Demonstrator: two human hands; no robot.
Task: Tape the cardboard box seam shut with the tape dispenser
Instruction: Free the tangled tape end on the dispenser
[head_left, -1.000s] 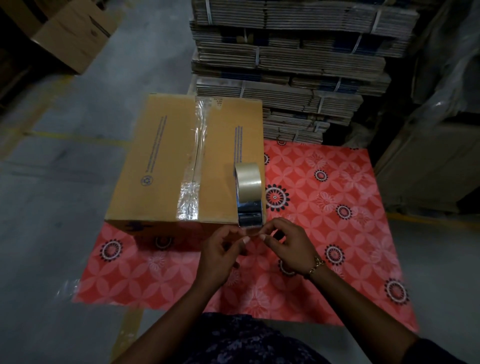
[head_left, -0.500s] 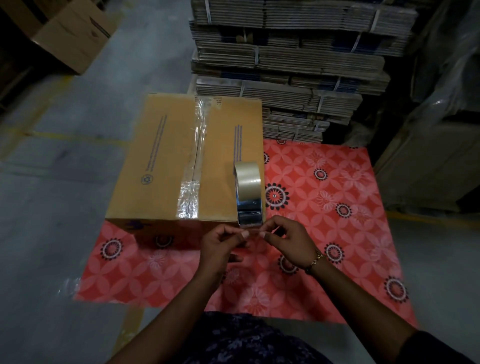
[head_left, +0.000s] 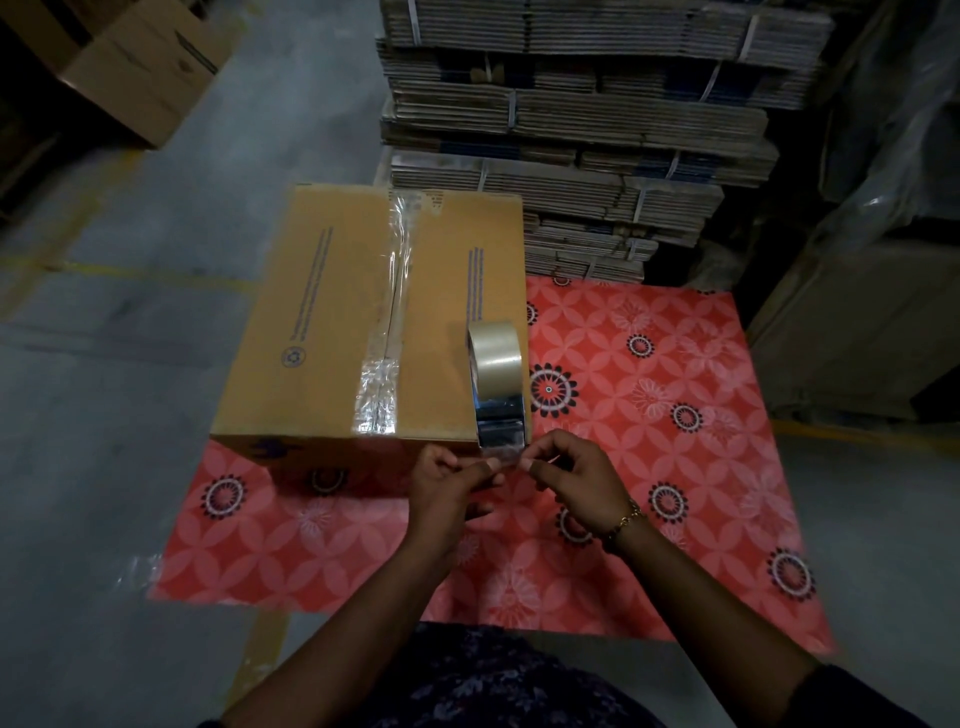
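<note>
A closed brown cardboard box (head_left: 322, 322) stands on a red flower-patterned mat (head_left: 649, 467). Clear tape (head_left: 387, 332) runs along its top centre seam, crinkled at the near end. A roll of clear tape (head_left: 496, 358) stands on edge at the box's near right corner, with a loose strip (head_left: 501, 428) hanging down over the edge. My left hand (head_left: 449, 486) and my right hand (head_left: 574, 475) meet just below that corner. Both pinch the free end of the strip between thumb and fingertips.
Tied bundles of flattened cartons (head_left: 571, 130) are stacked high right behind the box. Another cardboard box (head_left: 140, 73) sits at the far left on the grey concrete floor (head_left: 104, 415). Plastic-wrapped goods (head_left: 883, 208) stand to the right of the mat.
Both hands have risen slightly toward the box's near right corner and closed in on the tape's free end. The box and the roll have not moved.
</note>
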